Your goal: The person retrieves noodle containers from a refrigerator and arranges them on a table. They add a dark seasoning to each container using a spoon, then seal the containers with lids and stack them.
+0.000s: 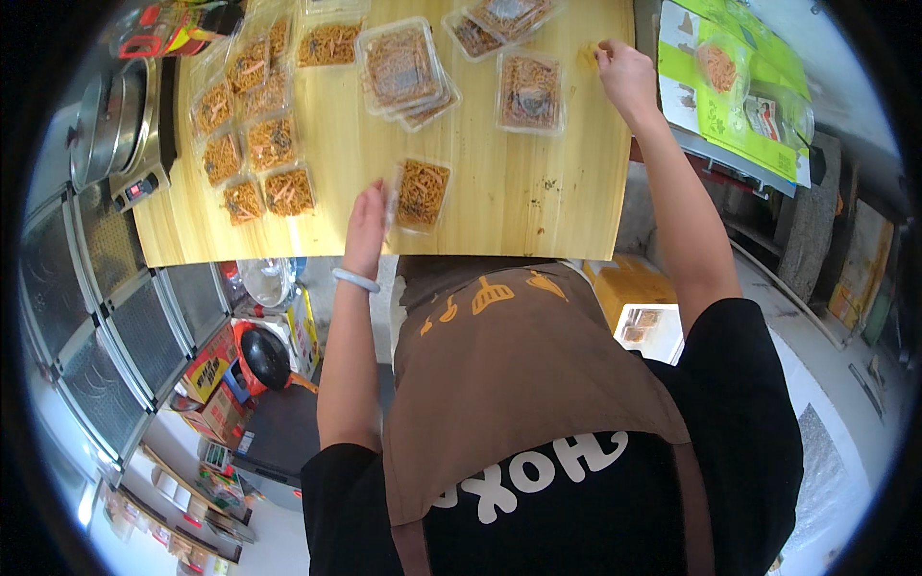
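Note:
Near the front edge of the wooden table [475, 180], a clear plastic box of noodles [423, 193] topped with pinkish strips lies in front of me. My left hand [367, 219] is at its left edge, fingers along the clear plastic; whether they grip it is hard to tell. At the table's right side, my right hand [627, 79] has its fingers bent down beside a small yellowish heap [589, 54], too small to name. Between the hands sits a lidded noodle box [531, 92]. A stack of lidded boxes [402, 65] stands farther left.
Several open noodle boxes [270, 144] stand in rows at the left. More lidded boxes [508, 18] lie at the back. A cooker with a metal pot [108, 122] adjoins the table's left edge. On the right, a green-covered surface [720, 122] holds a bowl of pinkish strips [720, 66].

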`<state>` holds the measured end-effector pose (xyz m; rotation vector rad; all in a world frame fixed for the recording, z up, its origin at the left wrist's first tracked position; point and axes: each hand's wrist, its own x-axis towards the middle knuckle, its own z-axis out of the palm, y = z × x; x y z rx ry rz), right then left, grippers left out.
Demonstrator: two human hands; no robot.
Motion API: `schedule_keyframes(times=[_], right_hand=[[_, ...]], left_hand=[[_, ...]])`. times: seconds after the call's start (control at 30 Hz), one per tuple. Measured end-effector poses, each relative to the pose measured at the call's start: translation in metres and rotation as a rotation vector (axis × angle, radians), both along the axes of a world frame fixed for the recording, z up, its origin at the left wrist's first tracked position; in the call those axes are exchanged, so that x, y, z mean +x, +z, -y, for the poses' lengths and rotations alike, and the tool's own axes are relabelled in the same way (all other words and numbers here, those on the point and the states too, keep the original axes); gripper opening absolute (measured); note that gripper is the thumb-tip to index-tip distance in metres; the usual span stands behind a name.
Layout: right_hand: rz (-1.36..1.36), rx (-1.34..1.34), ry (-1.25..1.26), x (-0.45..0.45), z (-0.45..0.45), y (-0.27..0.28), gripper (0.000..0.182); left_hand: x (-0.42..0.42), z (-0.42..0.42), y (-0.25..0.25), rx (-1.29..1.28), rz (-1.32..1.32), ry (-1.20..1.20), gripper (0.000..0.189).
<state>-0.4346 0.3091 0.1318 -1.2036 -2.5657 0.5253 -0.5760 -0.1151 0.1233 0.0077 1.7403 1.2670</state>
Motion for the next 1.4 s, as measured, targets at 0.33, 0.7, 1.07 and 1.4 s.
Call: schedule_keyframes(times=[0.33, 0.7, 1.07, 1.4], right_hand=[[-0.868, -1.158, -0.688, 0.077, 0.138, -0.035, 0.028], [-0.511, -1.237, -0.324, 0.088, 0.190, -0.018, 0.035], [-0.475, -1.356, -0.243, 0.097, 0.218, -0.023, 0.037], [-0.545, -1.382, -0.222, 0.099, 0.217, -0.030, 0.040]], left_hand=[[0.031, 0.041, -0.024, -0.024, -0.335, 0.011, 0.059], [0.063, 0.044, -0.004, 0.469, 0.164, 0.401, 0.010], [0.196, 0.127, -0.036, 0.214, 0.725, 0.326, 0.016], [0.198, 0.040, -0.130, 0.264, 0.694, 0.270, 0.028]])
